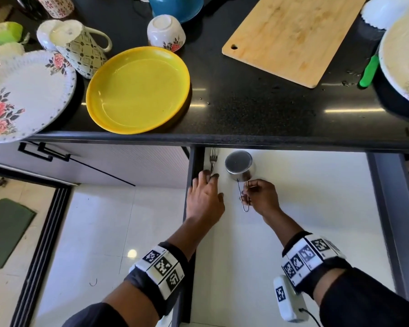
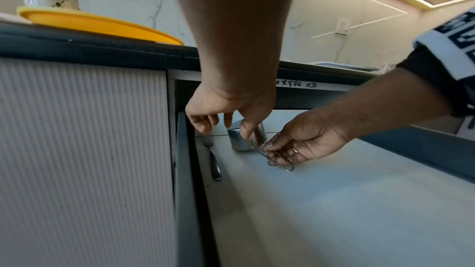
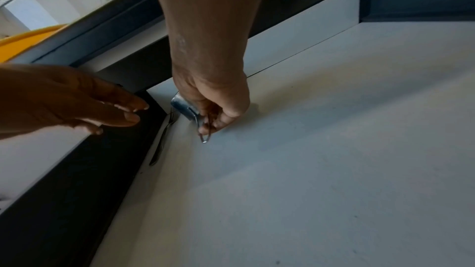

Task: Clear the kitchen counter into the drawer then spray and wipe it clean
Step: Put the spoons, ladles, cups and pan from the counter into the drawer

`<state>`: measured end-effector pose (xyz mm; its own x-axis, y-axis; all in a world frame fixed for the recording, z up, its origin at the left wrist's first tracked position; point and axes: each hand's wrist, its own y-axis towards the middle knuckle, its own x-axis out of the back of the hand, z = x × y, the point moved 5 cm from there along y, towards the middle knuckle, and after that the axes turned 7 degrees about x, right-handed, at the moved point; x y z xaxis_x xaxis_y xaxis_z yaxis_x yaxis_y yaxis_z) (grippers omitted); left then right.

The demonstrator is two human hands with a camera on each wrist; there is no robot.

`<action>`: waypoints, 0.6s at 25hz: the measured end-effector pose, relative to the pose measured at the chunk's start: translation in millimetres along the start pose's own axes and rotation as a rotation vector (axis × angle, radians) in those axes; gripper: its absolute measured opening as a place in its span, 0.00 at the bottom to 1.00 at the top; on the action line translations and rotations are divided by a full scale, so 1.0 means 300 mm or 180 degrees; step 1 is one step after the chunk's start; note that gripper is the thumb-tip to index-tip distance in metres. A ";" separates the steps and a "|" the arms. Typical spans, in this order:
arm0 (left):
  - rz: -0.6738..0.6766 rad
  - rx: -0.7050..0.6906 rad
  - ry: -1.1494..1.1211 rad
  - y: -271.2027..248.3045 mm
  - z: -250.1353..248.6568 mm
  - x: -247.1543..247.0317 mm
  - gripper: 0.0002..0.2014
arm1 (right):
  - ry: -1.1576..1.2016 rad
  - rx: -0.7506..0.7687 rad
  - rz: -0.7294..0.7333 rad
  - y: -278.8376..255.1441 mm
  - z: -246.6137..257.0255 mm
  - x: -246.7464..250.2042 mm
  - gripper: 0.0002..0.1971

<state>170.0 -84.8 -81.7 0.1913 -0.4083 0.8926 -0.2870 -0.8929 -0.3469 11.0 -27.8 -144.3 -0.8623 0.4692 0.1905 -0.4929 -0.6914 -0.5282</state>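
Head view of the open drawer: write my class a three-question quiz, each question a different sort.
1. True or false: the fork lies along the drawer's left wall.
2. What does the right hand pinch? A) the steel cup's wire handle B) the fork C) the yellow plate
3. Fill in: the cutting board rests on the ____.

Key: 1 true; 2 A; 3 counter.

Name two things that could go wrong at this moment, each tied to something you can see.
1. The right hand pinches only the thin wire handle of the steel cup; let go unevenly, the cup may tip or roll.
2. The yellow plate and the flowered plate sit at the counter edge above the open drawer; a rising arm might knock them off.
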 end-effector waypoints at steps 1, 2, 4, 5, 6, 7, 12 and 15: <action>-0.0096 -0.0259 0.0250 -0.005 -0.001 0.019 0.24 | -0.0128 0.0006 -0.0190 0.015 -0.010 -0.006 0.05; -0.0099 -0.0460 0.0475 -0.004 0.002 0.030 0.21 | -0.0466 0.0044 -0.0353 0.027 -0.011 -0.011 0.05; 0.0058 -0.0740 0.0898 -0.002 0.021 0.030 0.18 | -0.1301 0.0059 -0.0475 0.036 -0.017 -0.017 0.12; 0.0118 -0.0770 0.1095 0.002 0.042 0.022 0.19 | -0.1472 0.0066 -0.0462 0.034 -0.006 -0.026 0.14; 0.0133 -0.0742 0.1252 0.009 0.070 0.015 0.21 | -0.1507 0.0139 -0.0478 0.035 0.011 -0.036 0.14; 0.0129 -0.0686 0.1314 0.011 0.096 0.011 0.22 | -0.1537 0.0178 -0.0510 0.038 0.023 -0.042 0.13; 0.0494 -0.0722 0.0744 -0.017 0.171 -0.046 0.32 | -0.1687 0.0217 -0.0724 0.026 0.020 -0.047 0.08; 0.0601 -0.0628 0.0317 -0.018 0.187 -0.068 0.34 | -0.1855 0.0176 -0.0829 0.013 0.019 -0.030 0.07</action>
<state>220.3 -82.3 -114.2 0.0269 -0.5344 0.8448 -0.4878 -0.7447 -0.4555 16.1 -37.9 -143.4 -0.6275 0.2609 0.7336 -0.6866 -0.6297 -0.3634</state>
